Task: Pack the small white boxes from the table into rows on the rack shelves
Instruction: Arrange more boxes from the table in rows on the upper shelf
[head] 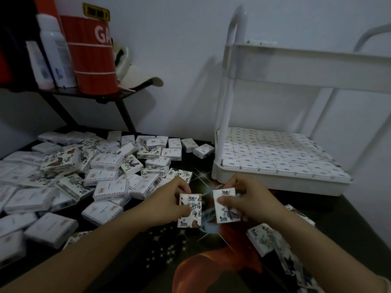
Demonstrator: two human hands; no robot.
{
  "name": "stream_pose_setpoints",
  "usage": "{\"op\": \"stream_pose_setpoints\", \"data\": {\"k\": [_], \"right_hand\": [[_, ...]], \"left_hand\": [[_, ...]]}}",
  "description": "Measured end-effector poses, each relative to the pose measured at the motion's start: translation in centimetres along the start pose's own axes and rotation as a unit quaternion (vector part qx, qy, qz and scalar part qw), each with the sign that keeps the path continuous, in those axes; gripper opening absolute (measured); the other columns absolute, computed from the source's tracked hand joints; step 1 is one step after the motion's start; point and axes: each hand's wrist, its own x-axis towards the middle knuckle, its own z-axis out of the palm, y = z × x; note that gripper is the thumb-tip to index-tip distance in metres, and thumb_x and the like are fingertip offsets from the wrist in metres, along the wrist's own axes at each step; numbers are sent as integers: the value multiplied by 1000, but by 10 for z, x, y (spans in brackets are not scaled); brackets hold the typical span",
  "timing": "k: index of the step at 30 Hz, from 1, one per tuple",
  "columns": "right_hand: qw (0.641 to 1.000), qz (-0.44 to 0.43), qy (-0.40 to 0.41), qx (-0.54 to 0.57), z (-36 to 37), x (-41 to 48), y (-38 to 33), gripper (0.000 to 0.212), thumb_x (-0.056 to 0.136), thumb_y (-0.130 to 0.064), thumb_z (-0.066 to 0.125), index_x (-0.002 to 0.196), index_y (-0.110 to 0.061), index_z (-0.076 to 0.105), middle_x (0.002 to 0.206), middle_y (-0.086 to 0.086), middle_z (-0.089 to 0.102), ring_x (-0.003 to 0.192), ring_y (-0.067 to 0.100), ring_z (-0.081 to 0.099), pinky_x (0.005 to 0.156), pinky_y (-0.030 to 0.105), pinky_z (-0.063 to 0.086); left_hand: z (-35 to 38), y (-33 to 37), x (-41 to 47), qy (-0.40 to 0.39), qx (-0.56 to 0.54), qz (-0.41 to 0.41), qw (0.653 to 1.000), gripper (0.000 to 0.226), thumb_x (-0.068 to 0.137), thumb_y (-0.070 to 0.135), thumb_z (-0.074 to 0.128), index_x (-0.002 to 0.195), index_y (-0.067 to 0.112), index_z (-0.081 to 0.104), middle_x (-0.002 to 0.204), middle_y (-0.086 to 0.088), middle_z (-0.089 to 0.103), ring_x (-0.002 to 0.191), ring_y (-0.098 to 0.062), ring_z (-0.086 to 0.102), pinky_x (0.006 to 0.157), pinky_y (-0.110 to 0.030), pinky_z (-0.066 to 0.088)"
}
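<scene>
Your left hand (169, 205) pinches one white box (193, 216), right hand (251, 203) a second box (228, 215), just before the rack (275, 183); likely light, stiff: take long edges

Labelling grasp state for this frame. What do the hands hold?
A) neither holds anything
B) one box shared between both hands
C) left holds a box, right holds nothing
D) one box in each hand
D: the left hand holds one printed box and the right hand holds a second box, with a gap between the two boxes.
</scene>
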Motion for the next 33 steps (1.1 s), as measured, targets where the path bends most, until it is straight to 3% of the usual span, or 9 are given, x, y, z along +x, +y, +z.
{"op": "stream_pose_setpoints", "data": {"k": [2, 7, 11, 14, 18, 21, 24, 30, 33], "right_hand": [[998, 21, -2, 51, -10, -7, -4, 26, 81, -17, 77, 96, -9, 57, 77, 5, 67, 47, 11, 58, 44, 23, 48], [990, 34, 3, 134, -49, -22, -23, 30, 80, -12, 77, 105, -6, 60, 64, 11, 67, 48, 17, 60, 47, 24, 51], [988, 4, 24, 154, -88, -26, -47, 28, 81, -8, 75, 106, -5, 64, 75, 13, 71, 53, 16, 63, 51, 24, 53], [985, -48, 48, 161, -120, -25, -72, 24, 85, -4, 69, 108, -2, 63, 64, 7, 68, 51, 15, 62, 51, 24, 53], [977, -122, 80, 157, -161, -16, -104, 20, 90, -5, 62, 110, -3, 64, 60, 3, 66, 52, 13, 62, 52, 22, 53], [970, -160, 105, 152, -188, -5, -126, 18, 92, -6, 61, 109, -4, 65, 60, 4, 66, 53, 12, 62, 53, 21, 54], [963, -185, 124, 154, -211, 7, -145, 15, 92, -9, 62, 106, -6, 65, 64, 8, 68, 54, 12, 63, 52, 21, 54], [946, -210, 177, 172, -236, 49, -167, 4, 92, -13, 65, 95, -11, 66, 69, 7, 69, 53, 13, 62, 52, 24, 54], [939, -212, 220, 159, -252, 73, -173, 9, 91, -15, 66, 99, -11, 65, 77, 8, 71, 52, 13, 64, 49, 24, 53]], "left_hand": [[-3, 9, 1, 4, -89, -21, 996, 30, 83, 9, 71, 100, 24, 52, 105, 3, 68, 82, -17, 71, 64, -29, 58], [-19, 59, 4, 28, -126, 4, 992, 24, 85, 5, 67, 101, 20, 56, 97, -1, 71, 65, -7, 68, 52, -22, 51], [-43, 129, 9, 64, -100, 92, 989, 21, 83, -1, 65, 96, 14, 56, 78, -1, 70, 63, -10, 65, 53, -28, 52], [-66, 193, 17, 101, -71, 183, 975, 22, 83, -1, 67, 93, 14, 56, 88, -9, 69, 63, -12, 68, 55, -28, 58], [-100, 272, 38, 195, -73, 319, 925, 30, 82, 6, 72, 97, 21, 51, 98, -9, 65, 73, -14, 71, 64, -33, 60], [-129, 316, 66, 227, 21, 353, 908, 42, 82, 14, 73, 114, 26, 49, 98, 1, 63, 80, -10, 71, 66, -26, 59], [-146, 345, 105, 252, 178, 353, 883, 39, 83, 18, 71, 115, 28, 53, 96, 11, 60, 82, -1, 61, 63, -16, 48], [-152, 367, 178, 221, 430, 298, 823, 34, 79, 31, 75, 109, 24, 60, 110, 2, 64, 91, -15, 56, 82, -33, 48], [-153, 366, 202, 189, 503, 242, 808, 31, 79, 32, 75, 103, 22, 58, 108, 1, 63, 92, -17, 56, 76, -31, 46]]}}
